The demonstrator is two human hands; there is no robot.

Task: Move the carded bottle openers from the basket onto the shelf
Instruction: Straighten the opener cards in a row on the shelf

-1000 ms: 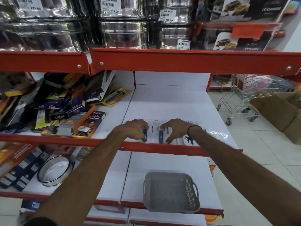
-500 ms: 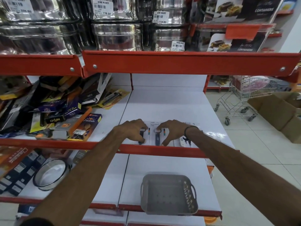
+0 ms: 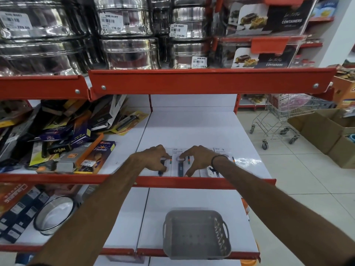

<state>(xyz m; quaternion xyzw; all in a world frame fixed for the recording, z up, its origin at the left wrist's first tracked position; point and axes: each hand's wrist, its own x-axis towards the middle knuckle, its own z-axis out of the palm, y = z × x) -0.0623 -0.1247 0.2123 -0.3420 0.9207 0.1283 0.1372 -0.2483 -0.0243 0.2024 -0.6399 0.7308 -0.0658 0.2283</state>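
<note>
Bottle openers [image 3: 180, 166] lie on the shelf [image 3: 192, 131]; my left hand [image 3: 153, 158] and right hand [image 3: 196, 158] press them with spread fingers, gripping nothing; I'd square the cards gently.

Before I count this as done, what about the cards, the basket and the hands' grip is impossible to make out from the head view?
- Leftmost bottle opener card: mostly under the left hand.
- Card count: right hand and forearm cover part of the row.
- Card print: too small.
- Basket: looks empty; near wall hides its front floor.
- Grip: pressing or pinching, unclear.
</note>
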